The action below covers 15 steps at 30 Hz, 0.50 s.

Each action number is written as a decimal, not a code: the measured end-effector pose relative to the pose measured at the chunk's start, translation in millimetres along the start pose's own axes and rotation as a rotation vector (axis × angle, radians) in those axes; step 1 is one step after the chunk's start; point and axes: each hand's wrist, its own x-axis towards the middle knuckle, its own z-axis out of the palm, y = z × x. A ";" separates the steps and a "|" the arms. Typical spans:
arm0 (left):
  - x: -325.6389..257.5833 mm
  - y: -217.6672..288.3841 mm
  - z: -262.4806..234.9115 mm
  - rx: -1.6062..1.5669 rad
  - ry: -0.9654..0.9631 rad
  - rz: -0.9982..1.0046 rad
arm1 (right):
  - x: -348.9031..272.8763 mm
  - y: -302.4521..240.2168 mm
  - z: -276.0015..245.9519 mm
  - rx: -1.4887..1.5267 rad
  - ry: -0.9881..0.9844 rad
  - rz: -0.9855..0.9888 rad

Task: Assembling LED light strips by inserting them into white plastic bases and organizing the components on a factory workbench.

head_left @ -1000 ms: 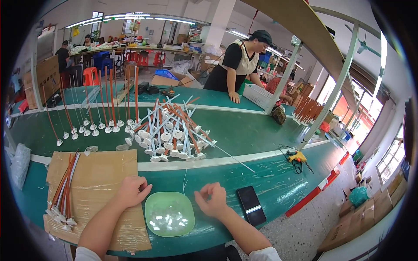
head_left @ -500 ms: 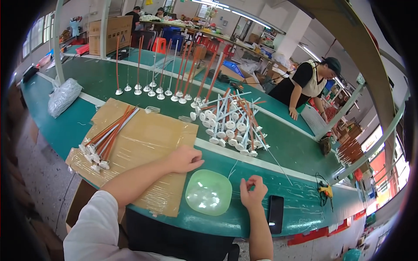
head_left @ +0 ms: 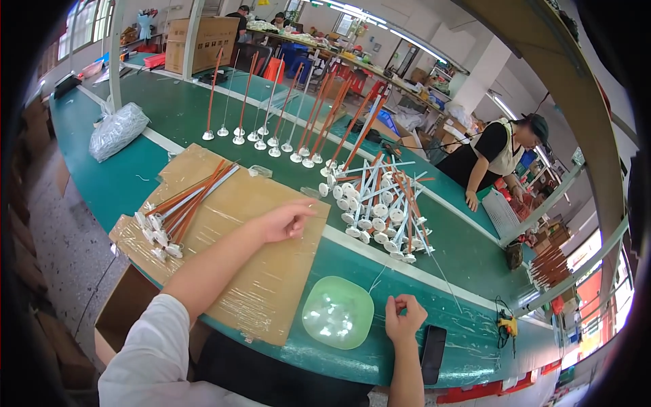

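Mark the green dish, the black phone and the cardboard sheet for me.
Green dish point(head_left: 341, 287): head view, on its far inner wall.
Black phone point(head_left: 433, 351): head view, middle of its upward face.
Cardboard sheet point(head_left: 274, 285): head view, on a bare part right of the left forearm.

A workshop: a long green table point(head_left: 95, 193) bearing white-based rods point(head_left: 380, 210) at centre, a yellow power tool point(head_left: 508, 326) lower right, a co-worker point(head_left: 494, 149) upper right, strip lights point(head_left: 426, 50) along the top

Bowl point(head_left: 337, 287) right of cardboard point(head_left: 278, 281) (phone point(head_left: 432, 354) farther right).
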 end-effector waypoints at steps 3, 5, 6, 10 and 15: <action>-5.8 0.6 -2.0 0.022 -0.107 0.021 | -1.3 -0.6 1.5 0.058 -0.005 0.022; -8.3 -1.6 0.2 0.005 -0.183 0.008 | -1.3 -1.2 0.9 0.070 -0.061 0.025; -8.6 -3.1 0.9 -0.012 -0.272 0.022 | -0.3 -1.1 1.2 0.029 -0.002 0.048; -8.2 -15.8 -0.8 -0.030 -0.290 -0.042 | 0.4 -0.8 -1.5 0.034 -0.008 -0.025; -7.3 -17.4 -1.6 -0.066 -0.342 -0.064 | -1.5 -3.0 -2.7 0.037 -0.096 -0.146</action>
